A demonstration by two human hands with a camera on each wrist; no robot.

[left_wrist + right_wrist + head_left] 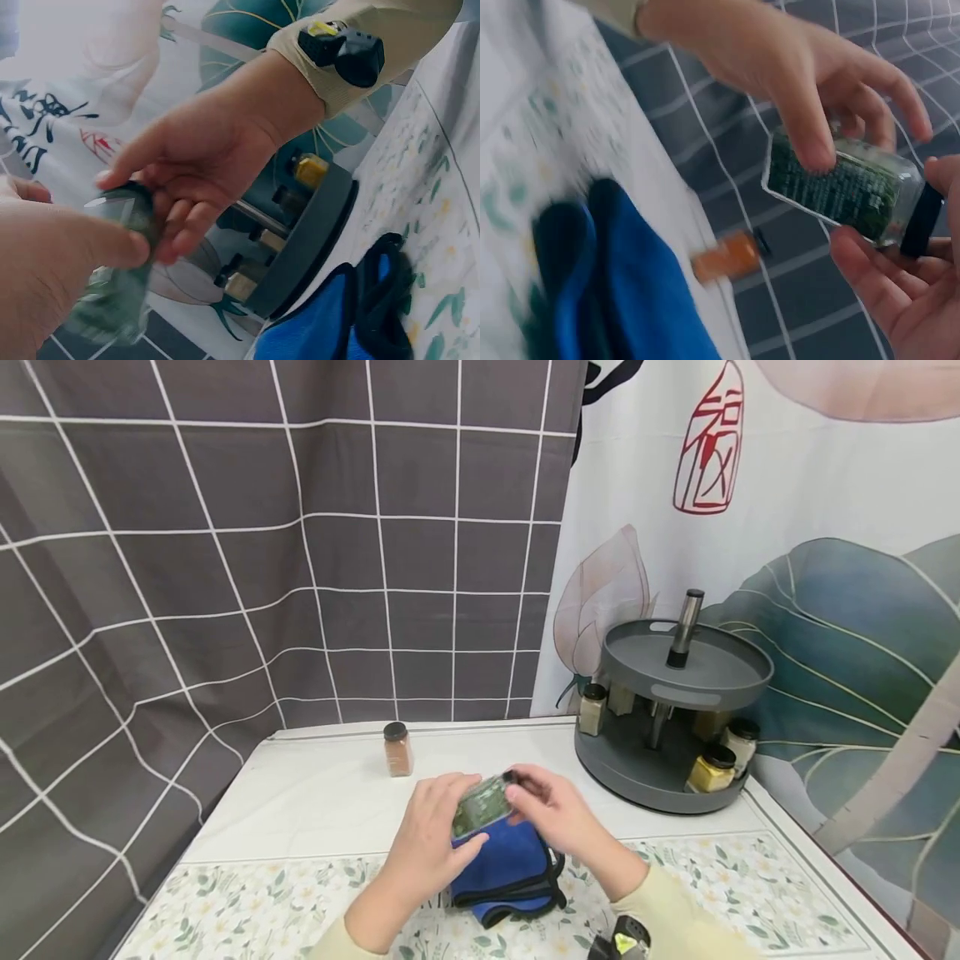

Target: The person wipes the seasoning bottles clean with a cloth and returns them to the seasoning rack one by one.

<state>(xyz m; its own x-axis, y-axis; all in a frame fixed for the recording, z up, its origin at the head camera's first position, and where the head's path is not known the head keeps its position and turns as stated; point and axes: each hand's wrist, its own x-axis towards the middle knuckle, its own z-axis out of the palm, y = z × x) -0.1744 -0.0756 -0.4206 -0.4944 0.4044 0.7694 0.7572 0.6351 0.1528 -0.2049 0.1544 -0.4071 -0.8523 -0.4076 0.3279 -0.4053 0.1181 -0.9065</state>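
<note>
A clear square jar of dried green flakes (pixel 482 805) is held tilted above the table between both hands. My left hand (pixel 426 833) grips the jar's body, thumb on one side and fingers on the other. At the other end, my right hand (pixel 558 814) pinches the black lid (pixel 922 221), which sits on the jar's neck in the right wrist view. White print, too blurred to read, covers one face of the jar. Beneath the hands lies a folded blue cloth (pixel 504 864) with black edging.
A jar of orange-brown powder (pixel 398 755) with a black lid stands at the table's back. To the right is a grey two-tier turntable rack (pixel 637 783) holding several spice jars on its lower tier, including a yellow one (pixel 711 772). Curtains hang behind the table.
</note>
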